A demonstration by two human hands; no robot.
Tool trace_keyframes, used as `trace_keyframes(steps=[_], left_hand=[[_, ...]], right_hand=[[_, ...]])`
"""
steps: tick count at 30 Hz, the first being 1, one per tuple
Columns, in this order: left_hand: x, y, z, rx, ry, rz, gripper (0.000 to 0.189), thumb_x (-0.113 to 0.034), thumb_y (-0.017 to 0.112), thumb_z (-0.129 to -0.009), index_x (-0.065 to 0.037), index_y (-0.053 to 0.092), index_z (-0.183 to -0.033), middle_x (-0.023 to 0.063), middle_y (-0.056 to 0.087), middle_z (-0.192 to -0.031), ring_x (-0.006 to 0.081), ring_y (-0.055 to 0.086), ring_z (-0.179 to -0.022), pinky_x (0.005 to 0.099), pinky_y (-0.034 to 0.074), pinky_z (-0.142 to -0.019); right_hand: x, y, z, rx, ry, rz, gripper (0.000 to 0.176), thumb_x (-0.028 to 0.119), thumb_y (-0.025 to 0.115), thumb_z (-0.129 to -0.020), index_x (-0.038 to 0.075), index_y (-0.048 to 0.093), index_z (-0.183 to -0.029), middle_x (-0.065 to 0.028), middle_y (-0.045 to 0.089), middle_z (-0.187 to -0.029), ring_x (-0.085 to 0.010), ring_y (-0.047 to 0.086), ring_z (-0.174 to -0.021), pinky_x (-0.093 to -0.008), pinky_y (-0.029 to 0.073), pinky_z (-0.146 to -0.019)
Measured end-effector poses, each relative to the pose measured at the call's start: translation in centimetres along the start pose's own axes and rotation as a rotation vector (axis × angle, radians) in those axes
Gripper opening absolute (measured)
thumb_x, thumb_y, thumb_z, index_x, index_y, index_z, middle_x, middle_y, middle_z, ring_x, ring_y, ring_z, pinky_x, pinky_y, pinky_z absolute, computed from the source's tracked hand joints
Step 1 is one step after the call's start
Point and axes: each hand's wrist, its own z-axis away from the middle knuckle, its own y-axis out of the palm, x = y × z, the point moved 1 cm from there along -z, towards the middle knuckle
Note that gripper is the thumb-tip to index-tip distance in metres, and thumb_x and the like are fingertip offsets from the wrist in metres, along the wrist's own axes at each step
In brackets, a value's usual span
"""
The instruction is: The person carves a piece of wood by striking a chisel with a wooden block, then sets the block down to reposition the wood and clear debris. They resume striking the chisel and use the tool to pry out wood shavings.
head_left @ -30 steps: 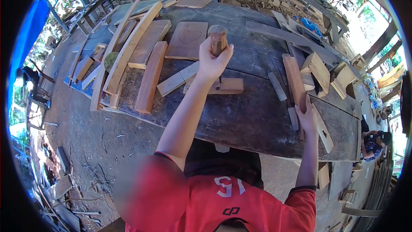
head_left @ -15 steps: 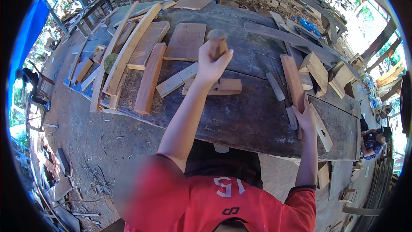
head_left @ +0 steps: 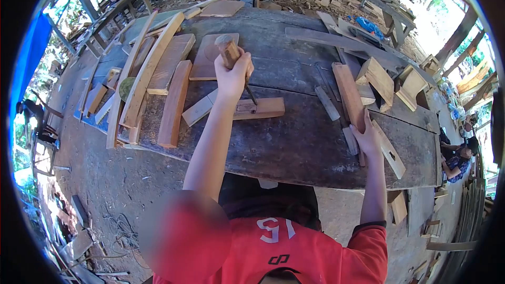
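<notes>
My left hand (head_left: 234, 76) is closed around the wooden handle of a chisel (head_left: 229, 52). The chisel leans to the left, and its dark blade reaches down to a cut recess in a short wooden block (head_left: 271, 107). That block lies flat on the dark table (head_left: 294, 147). A pale marked piece of wood (head_left: 200, 108) lies beside it, partly behind my left forearm. On the right, my right hand (head_left: 368, 139) grips the near end of a long reddish wooden bar (head_left: 349, 92). A slotted wooden piece (head_left: 390, 152) lies just right of that hand.
Long boards and curved pieces (head_left: 152, 68) cover the table's left side. Another reddish bar (head_left: 175, 105) lies nearer the middle. Angled wooden blocks (head_left: 376, 81) stand at the right, near a loose stick-like piece (head_left: 327, 103). A person (head_left: 457, 160) is beyond the right edge.
My left hand has moved left and tipped the chisel handle leftward, so the blade now shows at the recess. My right hand still holds the bar. The whole view has shifted slightly.
</notes>
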Motion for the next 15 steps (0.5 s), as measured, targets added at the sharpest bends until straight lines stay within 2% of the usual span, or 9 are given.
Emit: trace_keyframes(steps=[11, 14, 15], left_hand=[[1.7, 1.1, -0.8, 0.048, 0.034, -0.245, 0.008, -0.002, 0.053, -0.083, -0.004, 0.046, -0.078, 0.0013, 0.044, -0.055, 0.0082, 0.041, -0.045, 0.0234, 0.034, -0.044], [2.2, 1.4, -0.7, 0.087, 0.086, -0.317, 0.01, -0.004, 0.055, -0.083, -0.005, 0.047, -0.076, 0.0002, 0.046, -0.056, 0.0075, 0.042, -0.046, 0.0226, 0.034, -0.045], [1.7, 2.2, -0.3, 0.078, 0.055, -0.344, 0.014, -0.006, 0.057, -0.081, -0.005, 0.046, -0.072, -0.0029, 0.045, -0.058, 0.0049, 0.04, -0.051, 0.0221, 0.033, -0.047]], right_hand=[[0.1, 0.0, 0.1, -0.008, -0.009, 0.011, 0.079, 0.036, 0.061, -0.077, 0.012, 0.02, -0.14, -0.0246, 0.056, -0.11, -0.0387, 0.054, -0.103, -0.0422, 0.042, -0.088], [0.3, -0.3, 0.2, -0.013, -0.018, 0.018, 0.078, 0.036, 0.061, -0.077, 0.012, 0.021, -0.139, -0.0246, 0.056, -0.11, -0.0389, 0.054, -0.102, -0.0421, 0.042, -0.087], [0.6, -0.6, 0.3, -0.015, -0.032, 0.016, 0.078, 0.037, 0.06, -0.077, 0.012, 0.022, -0.139, -0.0248, 0.056, -0.11, -0.0392, 0.054, -0.102, -0.042, 0.043, -0.087]])
